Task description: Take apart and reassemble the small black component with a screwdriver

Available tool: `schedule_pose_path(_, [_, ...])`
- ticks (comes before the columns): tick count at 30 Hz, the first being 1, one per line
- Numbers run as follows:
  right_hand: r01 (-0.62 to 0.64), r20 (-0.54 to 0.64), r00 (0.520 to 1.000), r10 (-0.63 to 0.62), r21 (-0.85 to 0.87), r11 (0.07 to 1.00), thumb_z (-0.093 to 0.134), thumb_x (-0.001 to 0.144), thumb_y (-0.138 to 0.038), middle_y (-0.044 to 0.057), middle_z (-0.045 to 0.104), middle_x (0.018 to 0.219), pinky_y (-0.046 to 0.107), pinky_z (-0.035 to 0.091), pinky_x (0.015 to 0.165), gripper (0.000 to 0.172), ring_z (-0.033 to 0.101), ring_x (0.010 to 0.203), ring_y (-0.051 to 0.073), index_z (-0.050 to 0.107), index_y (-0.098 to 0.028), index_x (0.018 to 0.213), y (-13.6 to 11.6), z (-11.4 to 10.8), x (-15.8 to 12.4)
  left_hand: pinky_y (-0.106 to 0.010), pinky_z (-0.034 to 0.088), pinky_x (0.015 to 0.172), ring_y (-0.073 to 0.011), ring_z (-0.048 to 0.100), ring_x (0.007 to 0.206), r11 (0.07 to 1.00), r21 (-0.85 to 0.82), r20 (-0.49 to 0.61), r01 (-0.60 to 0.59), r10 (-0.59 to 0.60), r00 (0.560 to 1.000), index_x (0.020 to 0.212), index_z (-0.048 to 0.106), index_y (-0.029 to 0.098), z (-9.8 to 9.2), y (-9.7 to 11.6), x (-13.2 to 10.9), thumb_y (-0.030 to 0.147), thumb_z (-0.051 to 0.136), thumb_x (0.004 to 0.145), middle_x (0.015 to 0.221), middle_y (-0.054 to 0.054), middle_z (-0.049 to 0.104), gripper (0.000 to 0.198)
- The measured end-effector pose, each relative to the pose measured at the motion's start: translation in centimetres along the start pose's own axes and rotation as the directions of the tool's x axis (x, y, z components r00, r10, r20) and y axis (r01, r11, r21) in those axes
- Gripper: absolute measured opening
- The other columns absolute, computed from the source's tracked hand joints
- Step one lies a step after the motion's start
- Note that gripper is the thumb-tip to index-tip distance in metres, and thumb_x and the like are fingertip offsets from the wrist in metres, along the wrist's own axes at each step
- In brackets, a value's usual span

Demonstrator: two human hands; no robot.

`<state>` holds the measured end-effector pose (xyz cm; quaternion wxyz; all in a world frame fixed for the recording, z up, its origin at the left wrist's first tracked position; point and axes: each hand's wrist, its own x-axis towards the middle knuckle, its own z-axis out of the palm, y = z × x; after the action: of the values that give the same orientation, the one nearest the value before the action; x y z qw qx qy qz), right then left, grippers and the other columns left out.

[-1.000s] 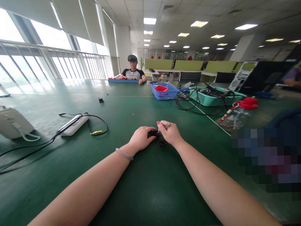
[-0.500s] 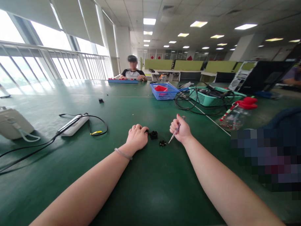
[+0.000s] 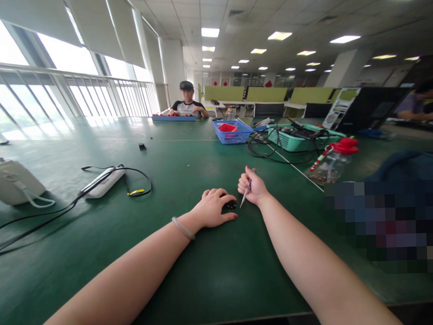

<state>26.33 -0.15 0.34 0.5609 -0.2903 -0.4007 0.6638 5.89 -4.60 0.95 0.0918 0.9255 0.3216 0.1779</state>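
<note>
Green table [image 3: 213, 276], right fingers [image 3: 243, 182] curled round tool [image 3: 245, 194]

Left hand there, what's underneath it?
At the left hand, a small black part shows between thumb and fingers; anything farther beneath is covered by the hand and can't be seen.

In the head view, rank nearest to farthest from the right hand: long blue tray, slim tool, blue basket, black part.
1. Slim tool: in the right hand.
2. Black part: left, by the left hand.
3. Blue basket: beyond, slightly left.
4. Long blue tray: farther back, left.
</note>
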Motion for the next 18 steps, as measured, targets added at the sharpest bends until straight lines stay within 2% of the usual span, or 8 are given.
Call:
schedule_pose_path(3, [0.022,0.002,1.0,-0.022,0.063,0.998,0.044,0.092,-0.053,-0.006,0.023,0.037,0.021,0.016,0.034,0.061,0.018,0.032,0.006,0.028,-0.019,0.044,-0.2,-0.5,-0.1,-0.049,0.036,0.101,-0.0266,0.048,0.113,0.999,0.022,-0.025,0.041,-0.041,0.999,0.112,0.062,0.032,0.7,1.1,0.1,0.049,0.053,0.087,0.117,-0.006,0.055,0.032])
schedule_pose_path(6, [0.015,0.004,1.0,-0.015,0.088,0.996,0.044,0.092,-0.051,-0.006,0.023,0.037,0.021,0.016,0.035,0.061,0.017,0.032,0.006,0.029,-0.019,0.044,-0.2,-0.7,-0.2,-0.047,0.037,0.1,-0.0257,0.048,0.111,0.997,0.016,-0.018,0.07,-0.07,0.997,0.111,0.062,0.032,0.4,1.3,-0.7,0.046,0.051,0.088,0.114,-0.005,0.056,0.029])
schedule_pose_path(10, [0.016,0.005,1.0,-0.016,0.091,0.996,0.044,0.093,-0.05,-0.006,0.024,0.038,0.022,0.015,0.035,0.06,0.017,0.032,0.006,0.029,-0.019,0.044,-0.2,-0.7,-0.2,-0.048,0.037,0.102,-0.0254,0.048,0.112,0.992,0.014,0.018,0.127,-0.127,0.992,0.113,0.061,0.033,-1.5,0.3,-4.2,0.045,0.051,0.088,0.115,-0.005,0.055,0.029])
schedule_pose_path(14, [0.022,0.004,1.0,-0.022,0.088,0.996,0.044,0.093,-0.049,-0.006,0.023,0.037,0.021,0.015,0.035,0.06,0.018,0.032,0.006,0.03,-0.019,0.044,0.0,-0.7,-0.1,-0.047,0.036,0.104,-0.0245,0.049,0.114,0.976,0.025,0.08,0.215,-0.216,0.973,0.116,0.06,0.034,-4.6,-3.0,-10.2,0.046,0.049,0.089,0.122,-0.004,0.054,0.031])
schedule_pose_path(18, [0.027,0.0,1.0,-0.027,0.085,0.996,0.045,0.093,-0.047,-0.006,0.024,0.037,0.021,0.014,0.035,0.059,0.019,0.032,0.006,0.03,-0.018,0.043,0.1,-0.7,0.1,-0.044,0.035,0.106,-0.0261,0.05,0.118,0.945,0.067,0.113,0.32,-0.326,0.938,0.117,0.061,0.031,-8.2,-9.1,-16.6,0.051,0.049,0.087,0.129,-0.005,0.055,0.038])
